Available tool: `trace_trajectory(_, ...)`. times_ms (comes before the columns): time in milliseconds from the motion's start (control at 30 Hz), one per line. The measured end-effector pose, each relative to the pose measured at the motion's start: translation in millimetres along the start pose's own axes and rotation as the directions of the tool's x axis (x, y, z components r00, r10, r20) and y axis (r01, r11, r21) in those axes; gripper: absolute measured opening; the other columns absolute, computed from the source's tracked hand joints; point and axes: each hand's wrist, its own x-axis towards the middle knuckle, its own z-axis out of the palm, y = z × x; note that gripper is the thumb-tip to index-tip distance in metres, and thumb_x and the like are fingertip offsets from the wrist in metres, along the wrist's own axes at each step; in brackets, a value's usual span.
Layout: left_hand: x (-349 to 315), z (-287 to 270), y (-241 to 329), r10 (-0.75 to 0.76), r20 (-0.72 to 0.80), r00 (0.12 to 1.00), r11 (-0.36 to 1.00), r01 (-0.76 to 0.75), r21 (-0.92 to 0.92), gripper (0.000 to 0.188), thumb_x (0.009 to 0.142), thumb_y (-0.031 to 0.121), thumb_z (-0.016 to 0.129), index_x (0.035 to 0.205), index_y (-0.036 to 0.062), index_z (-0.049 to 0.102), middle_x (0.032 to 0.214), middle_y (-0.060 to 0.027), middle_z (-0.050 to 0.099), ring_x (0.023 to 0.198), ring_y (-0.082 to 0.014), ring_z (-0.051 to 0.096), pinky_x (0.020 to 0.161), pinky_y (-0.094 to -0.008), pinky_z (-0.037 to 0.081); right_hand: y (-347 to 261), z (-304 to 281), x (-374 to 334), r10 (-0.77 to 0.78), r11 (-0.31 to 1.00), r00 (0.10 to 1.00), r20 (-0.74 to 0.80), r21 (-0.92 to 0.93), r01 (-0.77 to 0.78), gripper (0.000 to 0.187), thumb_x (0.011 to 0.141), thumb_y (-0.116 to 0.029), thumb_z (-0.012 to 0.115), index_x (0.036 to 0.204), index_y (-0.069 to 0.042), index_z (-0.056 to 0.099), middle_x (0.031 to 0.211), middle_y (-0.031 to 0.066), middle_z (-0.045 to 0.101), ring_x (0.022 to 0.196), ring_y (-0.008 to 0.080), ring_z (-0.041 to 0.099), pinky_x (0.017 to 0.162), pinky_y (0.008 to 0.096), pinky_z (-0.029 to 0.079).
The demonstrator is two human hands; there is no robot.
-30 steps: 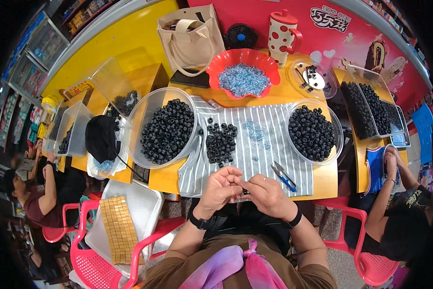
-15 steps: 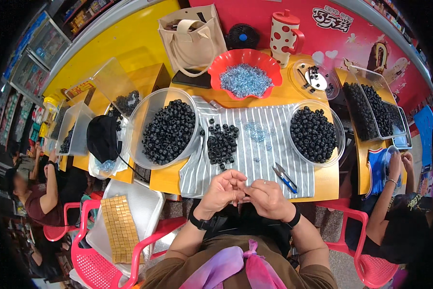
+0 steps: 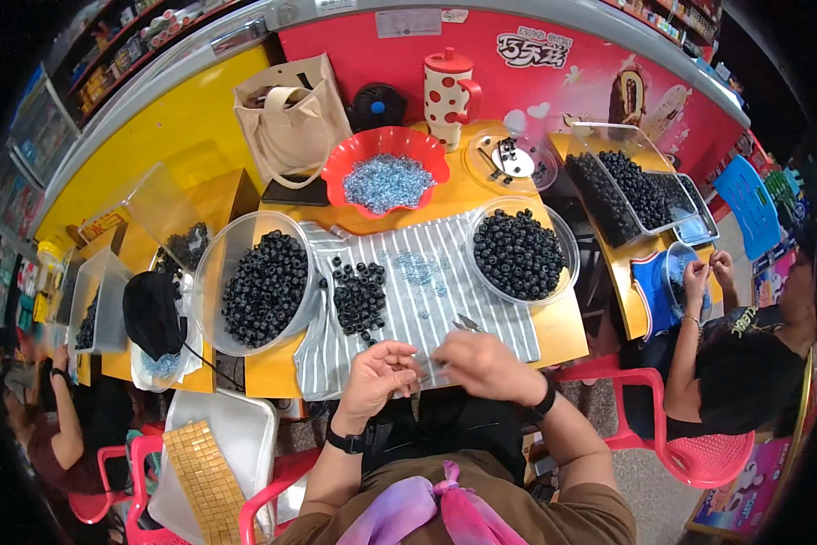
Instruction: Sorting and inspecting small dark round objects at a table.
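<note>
Over the near edge of the striped cloth [image 3: 426, 313], my left hand [image 3: 381, 377] has its fingers curled and the thumb against them. Whatever it pinches is too small to make out. My right hand [image 3: 492, 365] is raised a little way to its right, back upward, its fingers smeared by motion. Just beyond it lie the thread snips [image 3: 467, 323], their handles covered by the hand. A loose group of black beads [image 3: 359, 298] rests on the cloth's left part, and small clear blue beads [image 3: 417, 268] are scattered to their right.
Clear tubs of black beads flank the cloth, a left tub [image 3: 207, 289] and a right tub [image 3: 572, 259]. Behind stand a red scalloped bowl [image 3: 336, 174] of blue beads, a canvas bag [image 3: 290, 136] and a dotted tumbler [image 3: 444, 100]. Another person's hands [image 3: 706, 277] work at the right.
My hands have parted: the right one has moved away from the left, toward the snips, and now partly covers them. The whole view has shifted, with the table sitting further left.
</note>
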Motion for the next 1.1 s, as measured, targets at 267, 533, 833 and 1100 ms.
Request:
trace_trajectory(267, 1, -1, -6, 0.05, 0.022, 0.999, 0.995, -0.051, 0.084, 0.007, 0.085, -0.002, 0.064, 0.093, -0.0028, 0.065, 0.082, -0.0087, 0.066, 0.068, -0.0125, 0.064, 0.055, -0.0215, 0.05, 29, -64, 7, 0.201, 0.859, 0.823, -0.531, -0.309, -0.409, 0.018, 0.073, -0.001, 0.065, 0.091, 0.001, 0.061, 0.08, 0.017, 0.057, 0.077, 0.0362, 0.058, 0.067, 0.0422, 0.048)
trace_trajectory(533, -10, 6, -6, -0.047, 0.159, 0.986, 0.974, 0.009, 0.227, 0.005, 0.087, 0.003, 0.064, 0.089, -0.0011, 0.065, 0.079, -0.0043, 0.063, 0.069, -0.0086, 0.061, 0.056, -0.0211, 0.048, 1, 18, 43, 0.113, 0.958, 0.976, -0.186, -0.239, -0.157, 0.022, 0.072, -0.005, 0.069, 0.092, -0.001, 0.063, 0.08, 0.0155, 0.056, 0.077, 0.0364, 0.057, 0.065, 0.0434, 0.046)
trace_trajectory(833, -32, -4, 0, -0.043, 0.052, 0.998, 0.971, 0.03, 0.237, 0.006, 0.088, 0.002, 0.062, 0.092, -0.0009, 0.065, 0.077, -0.0041, 0.063, 0.064, -0.0084, 0.06, 0.056, -0.0202, 0.048, 14, 58, 86, 0.086, 0.899, 0.996, 0.006, -0.432, -0.075, 0.016, 0.071, -0.004, 0.064, 0.086, -0.002, 0.06, 0.079, 0.0163, 0.056, 0.077, 0.0368, 0.059, 0.064, 0.046, 0.047)
trace_trajectory(1100, -28, 0, 6, 0.043, -0.233, 0.972, 0.987, -0.077, -0.142, 0.02, 0.091, 0.001, 0.058, 0.11, -0.0024, 0.061, 0.092, -0.0065, 0.066, 0.073, -0.0108, 0.063, 0.061, -0.0211, 0.05, -29, 44, 30, 0.11, 0.993, 0.989, -0.099, 0.057, -0.105, 0.019, 0.077, 0.003, 0.065, 0.096, -0.001, 0.063, 0.079, 0.0128, 0.054, 0.068, 0.0283, 0.058, 0.058, 0.0341, 0.046)
